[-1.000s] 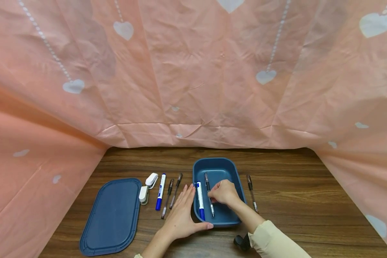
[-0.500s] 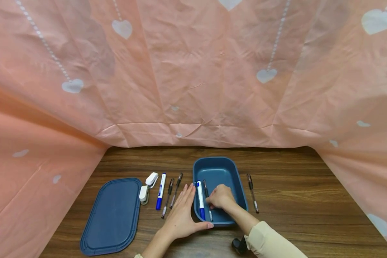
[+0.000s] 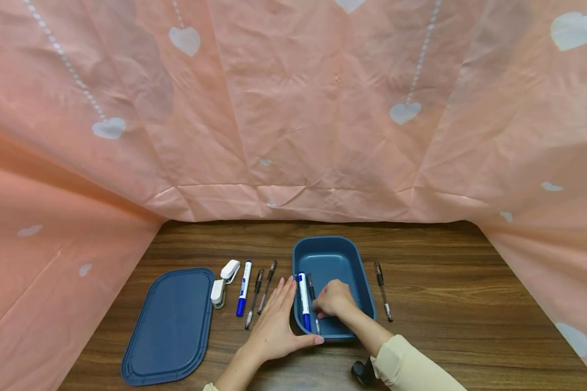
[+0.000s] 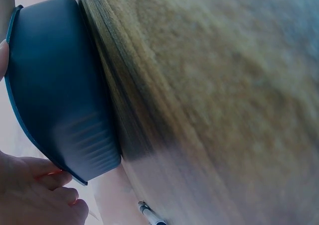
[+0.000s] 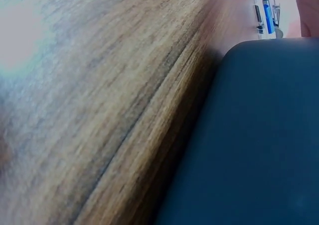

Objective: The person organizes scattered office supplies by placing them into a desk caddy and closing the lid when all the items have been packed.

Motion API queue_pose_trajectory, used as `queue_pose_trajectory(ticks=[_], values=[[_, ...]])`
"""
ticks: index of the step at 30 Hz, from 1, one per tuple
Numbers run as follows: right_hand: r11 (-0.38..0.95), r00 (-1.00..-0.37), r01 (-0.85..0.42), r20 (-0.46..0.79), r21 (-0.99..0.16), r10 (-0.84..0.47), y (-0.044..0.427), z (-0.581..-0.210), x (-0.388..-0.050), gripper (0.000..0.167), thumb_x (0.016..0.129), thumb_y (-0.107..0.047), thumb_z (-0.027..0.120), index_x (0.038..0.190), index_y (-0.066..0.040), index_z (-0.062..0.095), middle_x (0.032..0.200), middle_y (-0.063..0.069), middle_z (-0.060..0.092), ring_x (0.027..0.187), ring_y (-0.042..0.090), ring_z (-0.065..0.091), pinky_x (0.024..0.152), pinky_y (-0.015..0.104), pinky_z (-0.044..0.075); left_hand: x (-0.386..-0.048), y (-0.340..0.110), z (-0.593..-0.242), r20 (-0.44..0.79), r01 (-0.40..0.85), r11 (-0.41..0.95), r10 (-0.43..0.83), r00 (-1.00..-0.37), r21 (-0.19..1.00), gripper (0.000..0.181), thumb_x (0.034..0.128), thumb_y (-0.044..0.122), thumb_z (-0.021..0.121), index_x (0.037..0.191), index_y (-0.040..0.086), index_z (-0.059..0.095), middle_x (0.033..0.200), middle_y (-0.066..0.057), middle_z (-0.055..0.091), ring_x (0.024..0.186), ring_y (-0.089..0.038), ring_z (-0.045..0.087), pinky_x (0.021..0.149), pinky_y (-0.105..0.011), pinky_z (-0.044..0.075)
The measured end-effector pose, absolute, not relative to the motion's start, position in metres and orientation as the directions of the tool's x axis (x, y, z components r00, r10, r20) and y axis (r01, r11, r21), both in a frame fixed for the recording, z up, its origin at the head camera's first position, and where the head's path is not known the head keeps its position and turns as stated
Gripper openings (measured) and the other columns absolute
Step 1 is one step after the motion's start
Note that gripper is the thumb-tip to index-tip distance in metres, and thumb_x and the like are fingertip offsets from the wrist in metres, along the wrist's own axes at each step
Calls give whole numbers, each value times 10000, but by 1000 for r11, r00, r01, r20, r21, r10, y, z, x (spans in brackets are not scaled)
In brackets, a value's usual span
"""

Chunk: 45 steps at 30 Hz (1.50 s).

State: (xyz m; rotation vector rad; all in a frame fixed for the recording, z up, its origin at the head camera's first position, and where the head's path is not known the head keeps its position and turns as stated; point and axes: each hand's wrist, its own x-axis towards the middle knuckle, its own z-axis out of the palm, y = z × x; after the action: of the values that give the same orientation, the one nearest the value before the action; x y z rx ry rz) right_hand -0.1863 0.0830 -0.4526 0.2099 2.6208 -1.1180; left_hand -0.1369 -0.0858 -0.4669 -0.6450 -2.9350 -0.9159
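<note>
A blue plastic box (image 3: 332,245) stands on the table, holding a white marker with a blue cap (image 3: 304,298) along its left wall. Beside the marker lies a black-grip gel pen (image 3: 311,287). Inside the box, my right hand (image 3: 336,300) has its curled fingers at the middle of that pen and pinches it; the fingertips are partly hidden. My left hand (image 3: 276,331) spreads against the box's near left corner, thumb along the front rim and fingers straight along the left side. In the left wrist view, its fingers touch the rim of the box (image 4: 60,85).
Left of the box lie two gel pens (image 3: 255,298), another blue-capped marker (image 3: 244,289) and two small white staplers (image 3: 218,294). A blue lid (image 3: 171,326) lies farther left. One more gel pen (image 3: 383,292) lies right of the box. A pink curtain (image 3: 293,136) surrounds the table.
My right hand has moved slightly left and nearer, bringing the gel pen close beside the marker in the box. Over the last half second it has barely moved. My left hand stays put.
</note>
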Motion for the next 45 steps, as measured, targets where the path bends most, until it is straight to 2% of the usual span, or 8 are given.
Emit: queue_pose_trajectory(ticks=[17,30,41,45], values=[[675,-949,249,-315,-695,25,84,-451,-184,163,738,-49,770,596,-71,694,479,24,641,452,97,641,403,150,401,-136,-86,-464,102,373,743,384,-918,555,1207,676,727,706,1538,42,211,1627,-110,169,1517,-300,97,1208,-513,183],[672,-942,275,-331,-688,47,89,-444,-185,169,750,-116,808,635,-75,691,534,52,667,467,97,643,436,163,442,-138,-86,-465,109,379,733,389,-915,565,1226,667,753,690,1536,33,211,1626,-123,169,1517,-307,93,1213,-501,173],[611,-966,227,-256,-759,41,103,-412,-196,138,783,-152,790,729,-39,734,574,55,686,557,174,701,508,234,524,-137,-85,-464,82,353,743,375,-923,569,1226,663,741,705,1545,58,197,1630,-107,161,1522,-279,68,1217,-500,163],[594,-977,193,-209,-781,43,115,-392,-202,149,787,-178,789,774,-39,738,620,40,706,578,149,703,548,246,556,-137,-85,-464,74,345,740,374,-925,577,1230,660,739,709,1545,58,193,1631,-106,154,1522,-293,66,1210,-523,167]])
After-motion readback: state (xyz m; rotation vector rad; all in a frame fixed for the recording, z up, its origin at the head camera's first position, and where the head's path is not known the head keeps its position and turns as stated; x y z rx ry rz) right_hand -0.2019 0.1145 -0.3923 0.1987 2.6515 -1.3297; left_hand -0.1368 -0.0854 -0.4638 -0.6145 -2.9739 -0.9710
